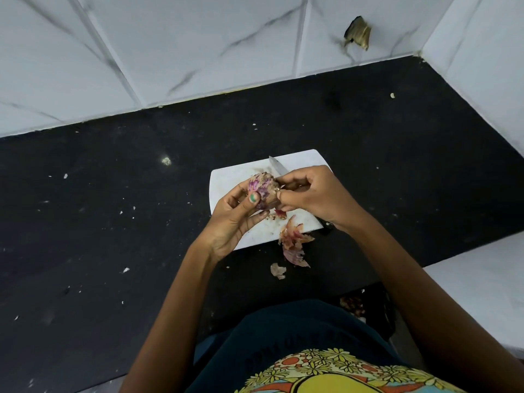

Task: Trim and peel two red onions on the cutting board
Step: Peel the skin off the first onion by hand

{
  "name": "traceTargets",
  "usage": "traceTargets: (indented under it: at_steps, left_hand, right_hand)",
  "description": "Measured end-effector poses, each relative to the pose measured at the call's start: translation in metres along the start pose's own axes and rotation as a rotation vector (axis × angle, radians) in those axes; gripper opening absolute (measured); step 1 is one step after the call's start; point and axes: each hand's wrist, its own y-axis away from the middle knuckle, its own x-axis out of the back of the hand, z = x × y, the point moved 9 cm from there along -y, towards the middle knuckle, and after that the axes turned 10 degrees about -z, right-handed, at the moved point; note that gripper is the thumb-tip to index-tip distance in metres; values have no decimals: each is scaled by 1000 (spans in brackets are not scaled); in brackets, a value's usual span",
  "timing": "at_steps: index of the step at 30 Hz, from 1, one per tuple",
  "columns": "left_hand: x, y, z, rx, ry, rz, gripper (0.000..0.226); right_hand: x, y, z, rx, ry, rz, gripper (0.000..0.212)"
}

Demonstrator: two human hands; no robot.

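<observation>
1. Head view, edges and room: the white cutting board [235, 177] lies on a black countertop [113, 208] speckled with small pale crumbs. A marble-patterned tiled wall [170, 38] closes the far side, and a second tiled wall [487, 66] meets it at the right corner. The counter shows open dark surface to the left of the board and beyond it. The board's near edge sits close to the person's body.
2. Loose matter: a heap of onion peels [295, 242] overhangs the board's near right corner onto the counter, with 1 smaller pale scrap [278, 270] just beside it. No container shows clearly.
3. Left hand [235, 219]: palm up above the board, fingers curled around the red onion [262, 190], its thumb, with a green nail, pressed on the onion's front. The onion is held above the board's middle, its skin ragged and partly off.
4. Right hand [312, 197]: fingers curled, fingertips pinching at the onion's right side, touching the left hand's load. Only 1 onion is visible.
5. A knife [277, 165] shows its blade tip past the right hand; its handle end shows by the right wrist. Whether the hand grips it cannot be told.
</observation>
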Motion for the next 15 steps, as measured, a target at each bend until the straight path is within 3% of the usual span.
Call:
traceTargets:
  at_steps: [3, 7, 9, 15]
  left_hand:
    - [1, -1, 0, 2, 9, -12, 74]
    - [-1, -1, 1, 9, -8, -1, 43]
    - [-2, -1, 1, 10, -15, -9, 43]
    - [5, -3, -4, 19, 9, -20, 88]
  right_hand:
    - [2, 0, 2, -12, -30, 21, 25]
    - [-1, 0, 4, -15, -64, 32, 29]
    - [0, 0, 2, -2, 16, 70, 24]
    - [-1, -2, 1, 10, -31, 39, 18]
